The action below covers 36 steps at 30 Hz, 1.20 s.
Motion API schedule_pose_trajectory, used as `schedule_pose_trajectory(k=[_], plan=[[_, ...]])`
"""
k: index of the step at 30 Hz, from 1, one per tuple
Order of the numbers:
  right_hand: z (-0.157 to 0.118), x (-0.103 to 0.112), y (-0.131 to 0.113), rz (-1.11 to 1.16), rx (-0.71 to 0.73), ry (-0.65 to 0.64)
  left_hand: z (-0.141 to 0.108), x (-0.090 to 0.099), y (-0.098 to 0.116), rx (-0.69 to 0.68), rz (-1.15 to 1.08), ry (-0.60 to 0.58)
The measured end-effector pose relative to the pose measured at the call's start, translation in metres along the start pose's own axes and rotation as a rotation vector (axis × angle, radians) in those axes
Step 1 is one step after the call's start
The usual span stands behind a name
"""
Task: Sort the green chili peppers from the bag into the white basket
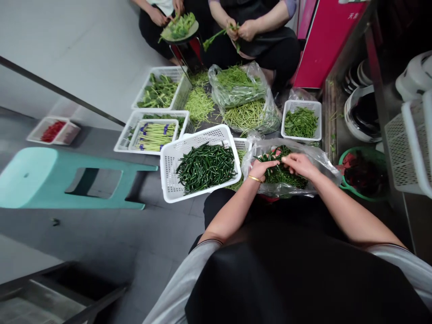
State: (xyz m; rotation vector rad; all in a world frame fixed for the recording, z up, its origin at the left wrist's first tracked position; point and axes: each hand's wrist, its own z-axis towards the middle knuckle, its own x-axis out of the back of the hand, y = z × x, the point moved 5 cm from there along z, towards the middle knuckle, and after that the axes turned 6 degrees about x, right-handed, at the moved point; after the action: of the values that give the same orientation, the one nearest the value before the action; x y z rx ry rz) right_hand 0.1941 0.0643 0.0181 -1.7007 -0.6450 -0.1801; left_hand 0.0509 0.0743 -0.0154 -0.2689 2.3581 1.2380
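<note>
Over an open clear plastic bag (pixel 324 157) of thin green chillies (pixel 286 177), both hands are close together. My left hand (pixel 261 168), with a gold bangle at its wrist, is closed round several dark green chillies. My right hand (pixel 299 164) is pinched at the near end of that bunch, fingertips together; what exactly lies between them is too small to tell. Left of the bag, a white perforated basket (pixel 170 180) holds a heap of dark green chillies (pixel 205 166).
Two people sit opposite, one's hands (pixel 241 30) holding greens. Between us stand white baskets (pixel 302 139) and a bag of stalks (pixel 245 112). A turquoise stool (pixel 30 175) lies sideways at left; a green basin (pixel 347 180) and shelving (pixel 388 148) are at right.
</note>
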Motion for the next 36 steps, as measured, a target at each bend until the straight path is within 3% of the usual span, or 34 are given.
schedule_pose_trajectory(k=[2,4,7,10,12,14,16,18,20,22,25,27,29,32,33,36], plan=[[-0.01,-0.025,0.011,0.087,-0.058,-0.123,-0.001,0.007,-0.001,-0.011,-0.059,0.052],[-0.02,-0.038,0.012,0.036,0.01,-0.128,-0.002,0.012,-0.002,-0.025,-0.074,0.063],[-0.035,-0.039,-0.003,-0.302,0.208,-0.079,-0.007,0.011,-0.002,-0.012,0.033,0.01],[-0.047,-0.035,-0.01,-0.494,0.242,-0.206,-0.018,0.005,0.002,-0.088,0.181,-0.049],[-0.055,-0.034,-0.007,-0.28,0.17,-0.304,-0.03,0.003,0.008,-0.218,0.257,-0.013],[-0.063,-0.039,-0.002,0.098,0.085,-0.353,-0.046,0.002,0.012,-0.321,0.319,0.047],[-0.071,-0.048,0.003,0.384,0.02,-0.326,-0.061,0.001,0.013,-0.37,0.358,0.075],[-0.079,-0.056,0.006,0.417,0.023,-0.259,-0.074,0.001,0.01,-0.375,0.35,0.076],[-0.087,-0.061,-0.001,0.248,0.136,-0.222,-0.082,0.003,0.003,-0.3,0.274,0.053],[-0.096,-0.059,-0.017,0.04,0.329,-0.243,-0.083,0.003,-0.009,-0.104,0.154,-0.031],[-0.104,-0.052,-0.033,-0.157,0.537,-0.452,-0.081,0.0,-0.027,0.215,0.022,-0.201],[-0.096,-0.044,-0.026,-0.274,0.5,-0.667,-0.076,0.003,-0.028,0.286,-0.033,-0.204],[-0.068,-0.029,-0.006,-0.47,0.352,-0.697,-0.068,0.012,-0.023,0.269,-0.087,-0.13],[-0.004,0.005,0.021,-0.808,0.138,-0.283,-0.057,0.022,-0.014,0.243,-0.101,-0.042],[0.015,0.009,0.026,-0.868,0.11,-0.205,-0.054,0.024,-0.012,0.239,-0.092,-0.027],[0.051,0.005,0.035,-0.991,0.085,-0.23,-0.048,0.026,-0.007,0.201,-0.071,0.016]])
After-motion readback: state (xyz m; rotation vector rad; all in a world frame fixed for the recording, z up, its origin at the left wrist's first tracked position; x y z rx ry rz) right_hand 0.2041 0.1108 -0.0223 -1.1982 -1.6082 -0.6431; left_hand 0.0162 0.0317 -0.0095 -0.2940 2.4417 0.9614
